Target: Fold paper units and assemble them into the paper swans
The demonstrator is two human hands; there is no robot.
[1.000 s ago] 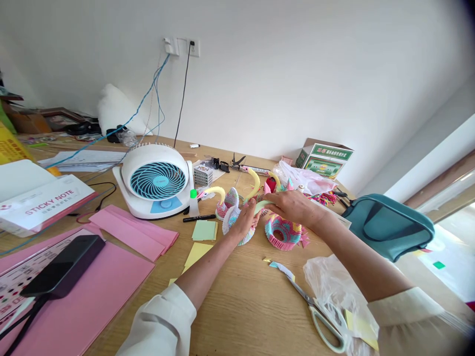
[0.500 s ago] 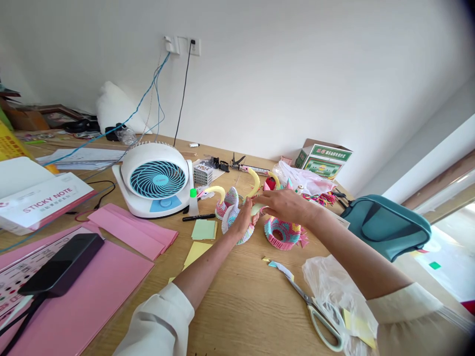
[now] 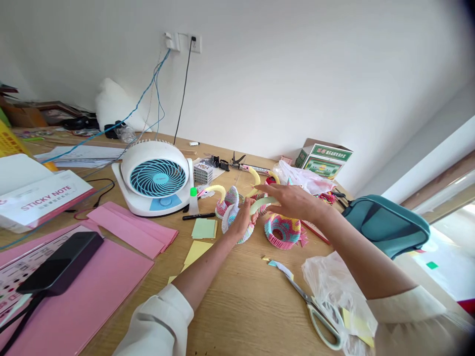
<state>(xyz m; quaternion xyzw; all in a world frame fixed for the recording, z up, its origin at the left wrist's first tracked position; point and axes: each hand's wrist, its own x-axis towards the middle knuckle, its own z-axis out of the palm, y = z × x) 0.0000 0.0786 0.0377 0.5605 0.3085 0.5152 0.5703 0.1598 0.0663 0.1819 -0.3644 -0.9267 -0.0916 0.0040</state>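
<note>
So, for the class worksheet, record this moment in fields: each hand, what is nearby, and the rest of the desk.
Left hand: grips a folded-paper swan
Right hand: spread fingers, beside the swan's curved pale yellow neck
Nearby: second paper swan; ring-shaped folded-paper piece
Rest: desk fan; green-capped bottle; scissors; teal bag

The left hand (image 3: 243, 222) is holding curled and upright at the wrist, while the right hand (image 3: 293, 200) is hovering palm down just above it, its fingers (image 3: 265, 189) spread and pointing left.
</note>
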